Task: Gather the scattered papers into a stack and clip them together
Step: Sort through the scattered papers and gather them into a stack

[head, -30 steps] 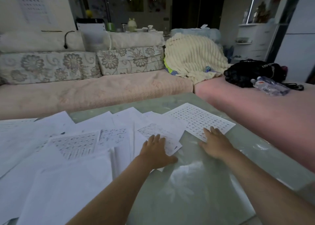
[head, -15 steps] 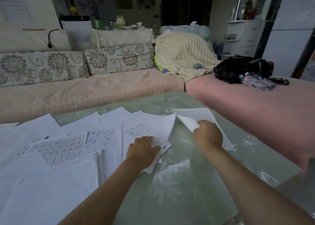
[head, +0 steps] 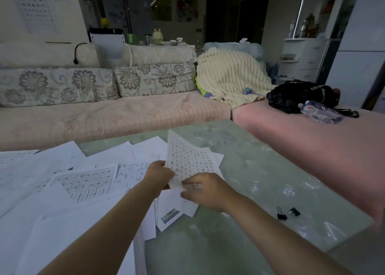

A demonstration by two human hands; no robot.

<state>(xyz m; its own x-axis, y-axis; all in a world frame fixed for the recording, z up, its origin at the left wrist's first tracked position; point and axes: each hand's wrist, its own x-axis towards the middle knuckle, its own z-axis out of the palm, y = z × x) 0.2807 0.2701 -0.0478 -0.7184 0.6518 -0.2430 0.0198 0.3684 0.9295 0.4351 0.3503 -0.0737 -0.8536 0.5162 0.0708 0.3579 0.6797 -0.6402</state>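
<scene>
Observed: one printed sheet (head: pixel 188 162) is raised off the glass-topped worktop (head: pixel 270 170), standing tilted and bowed above the near end of the spread. The left hand (head: pixel 160 176) grips it at the left edge, fingers curled round the paper. The right hand (head: pixel 205 191) is at the lower edge with fingers bent and appears to pinch that edge, though motion blur hides the exact contact. The loose papers (head: pixel 87 183) lie overlapping and fanned across the left half of the worktop, some printed and some blank, and a few overhang the near edge. No squared stack is visible yet. Two black binder clips (head: pixel 281 216) lie on bare glass to the right of the right forearm, apart from the papers and untouched. Assessment: gathering is at an early stage. Handling: single sheets are very light and limp, and they curl under their own weight, as the held one shows. They are likely to slide readily on the glossy surface and to crease if pinched at a corner. Recommended hold is along an edge with both hands, or flat palms sweeping sheets together, then squaring the edges against the worktop. The clip should take the stack at one edge once it is aligned. Risk: overhanging sheets could slip off the near edge.
</scene>
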